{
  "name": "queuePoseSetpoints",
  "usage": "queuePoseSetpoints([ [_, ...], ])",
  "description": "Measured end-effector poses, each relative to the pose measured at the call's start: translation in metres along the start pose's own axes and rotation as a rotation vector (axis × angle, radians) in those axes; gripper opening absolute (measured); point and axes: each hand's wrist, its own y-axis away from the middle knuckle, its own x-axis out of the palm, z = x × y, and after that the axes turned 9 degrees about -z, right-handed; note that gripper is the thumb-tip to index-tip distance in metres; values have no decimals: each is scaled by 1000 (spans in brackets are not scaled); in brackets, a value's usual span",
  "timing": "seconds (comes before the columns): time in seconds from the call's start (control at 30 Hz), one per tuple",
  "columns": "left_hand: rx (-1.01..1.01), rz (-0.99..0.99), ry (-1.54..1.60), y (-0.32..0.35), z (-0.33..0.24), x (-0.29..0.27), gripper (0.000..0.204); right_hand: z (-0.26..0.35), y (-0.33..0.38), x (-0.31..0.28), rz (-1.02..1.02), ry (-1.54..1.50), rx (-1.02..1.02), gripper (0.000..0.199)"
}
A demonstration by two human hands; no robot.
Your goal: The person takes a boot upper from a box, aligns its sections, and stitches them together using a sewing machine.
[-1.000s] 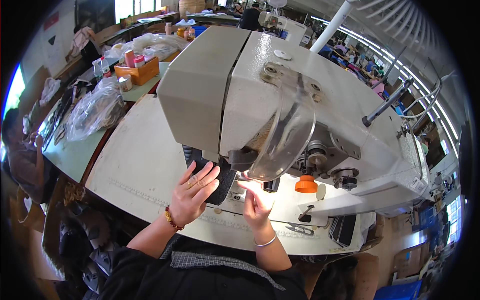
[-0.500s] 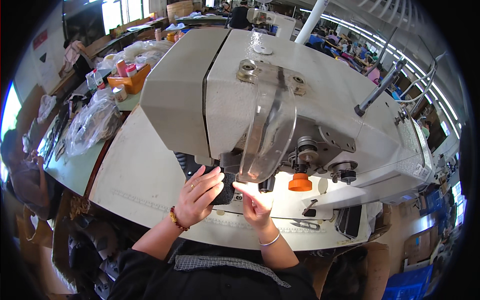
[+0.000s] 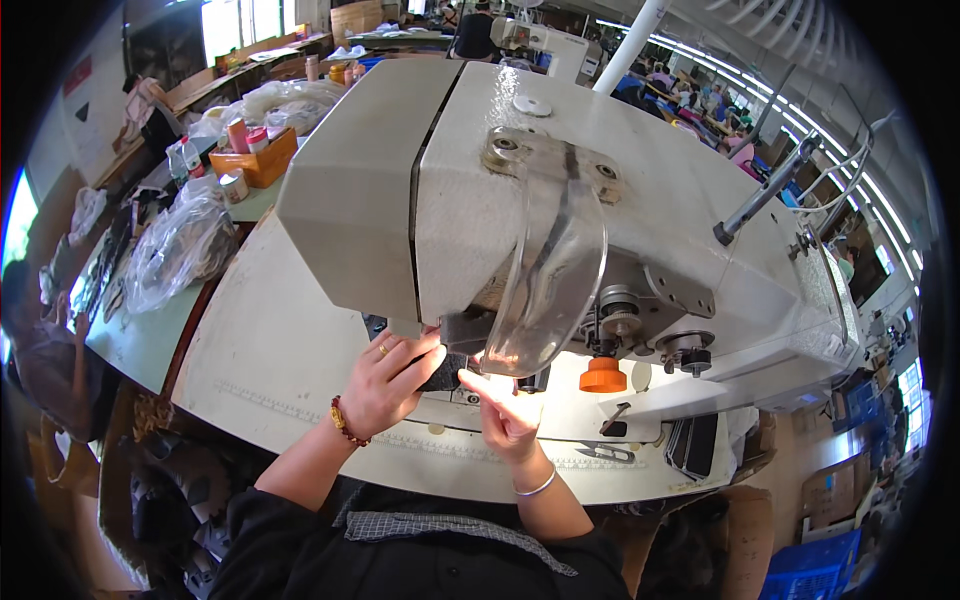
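The person is working at a large pale sewing machine point(image 3: 520, 190) on a cream table point(image 3: 270, 350). The left hand point(image 3: 385, 385) is lying curled over a small dark piece point(image 3: 440, 372), fingers closed on it and pressing it against the machine bed just beneath the head. The right hand point(image 3: 505, 410) is sitting just beside it, fingertips pinching toward the same piece under a bright work lamp; glare is hiding whether those fingers are actually gripping it or only touching, so that cannot be told. The dark piece itself is lying between both hands, directly below the clear curved guard point(image 3: 550, 280), with the needle area hidden behind that guard.

Judgement on doing this step well: both hands are needing to keep the piece flat and steady, with fingertips kept outside the guard's edge and well clear of the needle line. The left hand is best holding down, the right steering. The orange knob point(image 3: 602, 375) and the scissors point(image 3: 600, 452) lying near the table's front edge are not in the way. A plastic bag point(image 3: 175, 245) is lying well apart to the left.
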Motion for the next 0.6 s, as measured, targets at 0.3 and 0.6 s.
queuePoseSetpoints([
  [0.3,21,-34,-45,-2,9,9,43,1,-3,2,-16,23,-39,42],
  [0.6,-107,-24,-62,5,17,21,46,2,-7,6,-4,120,-125,39],
])
